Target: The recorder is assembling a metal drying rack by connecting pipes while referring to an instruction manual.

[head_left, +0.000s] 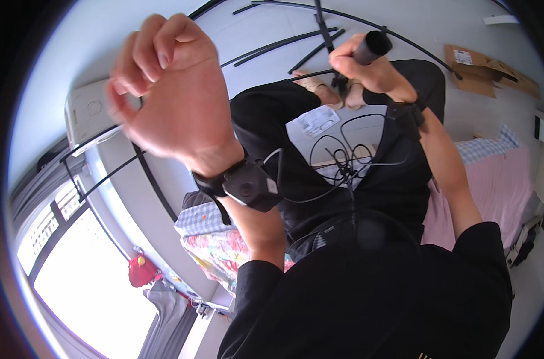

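My left hand (175,90) is raised at the upper left, slightly blurred, palm in view and fingers loosely curled. Nothing lies in it. Upright in front of my legs stands a black tube (373,48), its round end toward me, with my right hand (367,70) wrapped around it just below that end. Its lower part is mostly hidden by the hand. Each wrist carries a strapped black device, the left one (251,184) larger in view than the right one (405,116). A bundled black cable (346,170) hangs over my lap between them.
Several black rods (284,46) lie on the floor ahead. An opened cardboard box (484,69) is at the far right, and a printed paper sheet (315,121) lies near my feet. Pink cloth (502,179) covers bedding on the right; a black rod frame (113,173) stands at left.
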`<control>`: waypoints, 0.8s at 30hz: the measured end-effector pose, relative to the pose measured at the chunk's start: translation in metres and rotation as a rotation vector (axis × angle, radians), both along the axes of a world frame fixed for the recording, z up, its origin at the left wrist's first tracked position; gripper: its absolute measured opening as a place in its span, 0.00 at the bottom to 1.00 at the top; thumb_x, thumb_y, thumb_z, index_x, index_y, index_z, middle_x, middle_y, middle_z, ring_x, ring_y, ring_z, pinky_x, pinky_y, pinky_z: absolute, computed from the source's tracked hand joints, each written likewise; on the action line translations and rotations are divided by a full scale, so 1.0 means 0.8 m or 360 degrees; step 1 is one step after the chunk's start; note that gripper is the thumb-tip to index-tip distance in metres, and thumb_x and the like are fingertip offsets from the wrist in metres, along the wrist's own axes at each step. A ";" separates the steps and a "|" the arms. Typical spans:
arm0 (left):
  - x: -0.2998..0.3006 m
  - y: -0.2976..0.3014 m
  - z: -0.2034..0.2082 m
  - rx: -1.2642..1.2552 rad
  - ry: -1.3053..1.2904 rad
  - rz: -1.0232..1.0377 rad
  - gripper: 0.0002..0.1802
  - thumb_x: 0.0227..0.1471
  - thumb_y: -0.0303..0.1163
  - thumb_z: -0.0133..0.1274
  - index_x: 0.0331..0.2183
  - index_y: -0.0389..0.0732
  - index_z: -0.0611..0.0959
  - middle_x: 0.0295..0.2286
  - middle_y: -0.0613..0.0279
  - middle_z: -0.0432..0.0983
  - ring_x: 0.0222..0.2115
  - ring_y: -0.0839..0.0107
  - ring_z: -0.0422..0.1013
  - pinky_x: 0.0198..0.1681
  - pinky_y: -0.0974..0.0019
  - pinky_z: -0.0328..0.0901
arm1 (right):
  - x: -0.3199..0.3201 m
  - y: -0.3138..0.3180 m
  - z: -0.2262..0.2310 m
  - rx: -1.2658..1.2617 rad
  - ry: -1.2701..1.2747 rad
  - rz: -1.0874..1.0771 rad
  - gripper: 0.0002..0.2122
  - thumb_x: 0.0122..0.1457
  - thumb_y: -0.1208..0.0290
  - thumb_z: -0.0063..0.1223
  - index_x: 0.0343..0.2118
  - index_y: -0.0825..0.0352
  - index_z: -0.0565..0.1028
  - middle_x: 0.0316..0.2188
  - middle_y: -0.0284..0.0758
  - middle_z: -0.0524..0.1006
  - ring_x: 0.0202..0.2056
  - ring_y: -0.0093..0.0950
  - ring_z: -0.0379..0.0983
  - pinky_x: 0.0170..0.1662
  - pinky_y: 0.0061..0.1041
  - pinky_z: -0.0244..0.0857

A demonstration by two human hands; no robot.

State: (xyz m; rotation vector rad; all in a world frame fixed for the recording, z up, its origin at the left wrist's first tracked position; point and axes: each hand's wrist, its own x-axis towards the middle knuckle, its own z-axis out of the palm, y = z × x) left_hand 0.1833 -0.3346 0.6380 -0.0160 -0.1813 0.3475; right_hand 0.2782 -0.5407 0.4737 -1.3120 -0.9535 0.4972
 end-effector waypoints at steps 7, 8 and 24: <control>-0.062 0.054 0.007 -0.1005 -0.0573 0.0082 0.38 0.60 0.63 0.42 0.09 0.46 0.62 0.08 0.66 0.52 0.09 0.74 0.51 0.14 0.70 0.47 | 0.045 -0.025 -0.010 0.0094 0.0107 0.0271 0.14 0.65 0.70 0.45 0.23 0.69 0.71 0.13 0.24 0.60 0.17 0.13 0.53 0.22 0.19 0.48; -0.070 0.059 0.012 -0.1027 -0.0619 0.0054 0.40 0.55 0.67 0.47 0.09 0.46 0.64 0.07 0.65 0.54 0.08 0.74 0.53 0.12 0.72 0.48 | 0.023 -0.017 -0.017 0.0386 0.0392 0.0243 0.19 0.65 0.61 0.52 0.19 0.63 0.66 0.13 0.23 0.59 0.15 0.16 0.52 0.19 0.19 0.46; -0.008 -0.073 -0.078 0.1820 0.0473 0.0683 0.14 0.58 0.37 0.49 0.31 0.35 0.81 0.22 0.68 0.73 0.24 0.77 0.67 0.35 0.66 0.62 | -0.003 0.000 -0.032 0.0123 0.0032 -0.0083 0.18 0.64 0.61 0.51 0.17 0.62 0.69 0.11 0.20 0.59 0.13 0.14 0.54 0.19 0.19 0.47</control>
